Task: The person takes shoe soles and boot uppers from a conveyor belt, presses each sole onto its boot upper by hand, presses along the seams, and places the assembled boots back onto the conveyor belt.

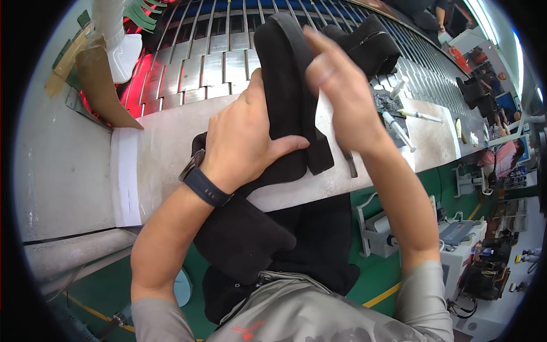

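Note:
A black ankle boot (pixel 280 97) is held tilted above the table, its thick sole and heel turned to the right and its toe end pointing away from me. My left hand (pixel 242 134), with a dark-strapped watch on the wrist, wraps round the boot's upper, thumb toward the heel. The soft black shaft hangs down below over my lap. Beside the front of the sole is my right hand (pixel 339 85), its fingers blurred by motion; whether it holds anything is unclear. A thin dark stick-like piece (pixel 350 165) shows just below it.
A second black boot (pixel 370 45) with a zip lies on the slatted metal conveyor (pixel 208 74) beyond. White syringe-like tubes (pixel 399 131) lie on the table (pixel 165 151) at right. A brown curved sheet (pixel 102 85) stands beside a red-lit machine at left. Other people work at far right.

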The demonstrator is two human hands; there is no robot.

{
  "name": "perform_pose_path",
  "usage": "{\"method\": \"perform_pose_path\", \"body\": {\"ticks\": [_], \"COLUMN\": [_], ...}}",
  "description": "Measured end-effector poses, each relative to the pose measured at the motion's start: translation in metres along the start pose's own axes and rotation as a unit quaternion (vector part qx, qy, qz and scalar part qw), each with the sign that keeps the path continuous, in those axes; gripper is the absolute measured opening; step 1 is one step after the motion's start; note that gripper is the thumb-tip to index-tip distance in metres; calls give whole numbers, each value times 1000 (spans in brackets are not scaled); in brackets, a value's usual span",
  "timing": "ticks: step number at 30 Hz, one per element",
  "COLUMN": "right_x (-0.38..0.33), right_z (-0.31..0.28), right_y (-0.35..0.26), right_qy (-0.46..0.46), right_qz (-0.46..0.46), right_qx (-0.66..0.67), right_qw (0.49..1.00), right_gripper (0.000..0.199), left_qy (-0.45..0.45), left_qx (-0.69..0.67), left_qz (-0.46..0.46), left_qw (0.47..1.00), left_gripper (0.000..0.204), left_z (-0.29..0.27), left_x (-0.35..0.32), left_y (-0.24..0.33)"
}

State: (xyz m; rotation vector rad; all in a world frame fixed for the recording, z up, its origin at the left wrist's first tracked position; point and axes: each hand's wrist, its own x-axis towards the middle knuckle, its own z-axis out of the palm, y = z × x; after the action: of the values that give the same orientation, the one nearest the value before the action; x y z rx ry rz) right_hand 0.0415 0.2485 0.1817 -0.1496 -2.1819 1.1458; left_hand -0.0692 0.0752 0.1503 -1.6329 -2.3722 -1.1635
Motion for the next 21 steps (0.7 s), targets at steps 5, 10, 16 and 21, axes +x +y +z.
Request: {"method": "perform_pose_path", "body": {"ticks": [5, 10, 16, 21], "right_x": [73, 70, 75, 76], "right_z": [-6, 11, 13, -18], "right_y": [-20, -33, -55, -75], "right_qy": [-146, -35, -75, -193], "right_qz": [74, 47, 68, 177], "right_qx": [461, 196, 56, 197], "right_qw": [872, 979, 993, 945], "right_gripper": [77, 46, 37, 71], "left_qy": [-16, -2, 4, 35], "left_qx": [-6, 4, 13, 45], "left_qz": [27, 18, 17, 78], "left_qw": [999, 1000, 1000, 995], "left_gripper": [126, 127, 125, 125], "left_z": [-4, 0, -5, -5], "left_x": [-7, -8, -16, -28], "left_y": [5, 16, 13, 29]}}
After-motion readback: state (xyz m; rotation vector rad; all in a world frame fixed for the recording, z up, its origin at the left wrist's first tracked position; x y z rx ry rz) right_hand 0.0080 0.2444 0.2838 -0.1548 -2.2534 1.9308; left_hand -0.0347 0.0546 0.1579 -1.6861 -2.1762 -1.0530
